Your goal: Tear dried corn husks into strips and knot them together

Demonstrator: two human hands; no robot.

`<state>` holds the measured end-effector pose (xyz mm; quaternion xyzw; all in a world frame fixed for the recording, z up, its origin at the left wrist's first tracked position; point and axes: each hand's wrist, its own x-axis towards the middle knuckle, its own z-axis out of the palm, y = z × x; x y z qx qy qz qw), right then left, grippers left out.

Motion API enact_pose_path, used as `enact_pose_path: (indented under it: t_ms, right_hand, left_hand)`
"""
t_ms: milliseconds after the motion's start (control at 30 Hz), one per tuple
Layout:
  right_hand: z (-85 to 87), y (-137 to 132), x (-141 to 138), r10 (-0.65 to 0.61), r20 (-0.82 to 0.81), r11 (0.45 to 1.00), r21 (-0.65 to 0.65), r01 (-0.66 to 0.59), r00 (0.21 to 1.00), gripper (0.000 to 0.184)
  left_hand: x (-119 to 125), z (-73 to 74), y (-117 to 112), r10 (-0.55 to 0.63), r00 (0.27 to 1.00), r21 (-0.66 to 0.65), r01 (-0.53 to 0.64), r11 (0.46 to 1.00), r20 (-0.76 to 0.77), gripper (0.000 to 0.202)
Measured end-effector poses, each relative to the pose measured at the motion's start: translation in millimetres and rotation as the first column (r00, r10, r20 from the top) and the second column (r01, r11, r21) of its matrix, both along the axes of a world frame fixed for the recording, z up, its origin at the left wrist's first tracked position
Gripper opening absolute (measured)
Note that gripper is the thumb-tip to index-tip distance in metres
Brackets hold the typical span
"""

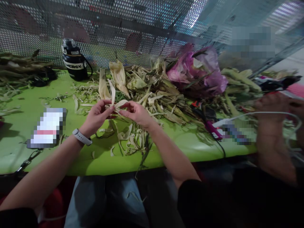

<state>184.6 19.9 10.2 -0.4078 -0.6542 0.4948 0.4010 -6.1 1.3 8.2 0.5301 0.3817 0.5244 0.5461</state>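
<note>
My left hand [102, 113], with a pale wristband [82, 137] on the wrist, pinches pale strips of corn husk [113, 92]. From the other side my right hand [136, 113] grips the same husk strips, and the fingertips of both hands nearly meet. One strip sticks up, while another bends toward the right hand. Below the hands, torn husk scraps [130, 139] lie scattered on the green table [92, 163]. Just beyond the hands are larger dry husks [118, 74] and a heap of husks [163, 98].
A phone [47, 128] lies at left. Behind it stands a dark bottle [74, 61]. A pink plastic bag [199, 71] rests on the husk heap before a perforated metal panel [142, 28]. At right are cables, a magenta-handled tool [213, 129] and another person's arm [270, 133].
</note>
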Motion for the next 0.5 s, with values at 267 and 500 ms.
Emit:
enact_pose_path:
  t_ms: [267, 500]
  right_hand:
    - [3.2, -6.0, 4.4, -0.228, 0.349, 0.814, 0.581, -0.019, 0.909, 0.022]
    - [-7.1, -16.8, -6.4, -0.303, 0.544, 0.634, 0.728, -0.261, 0.782, 0.023]
  left_hand:
    - [1.1, -0.2, 2.0, 0.066, 0.998, -0.084, -0.064, 0.994, 0.013, 0.026]
    - [-1.6, -2.1, 4.8, 0.132, 0.991, -0.060, -0.133, 0.989, -0.026, 0.027]
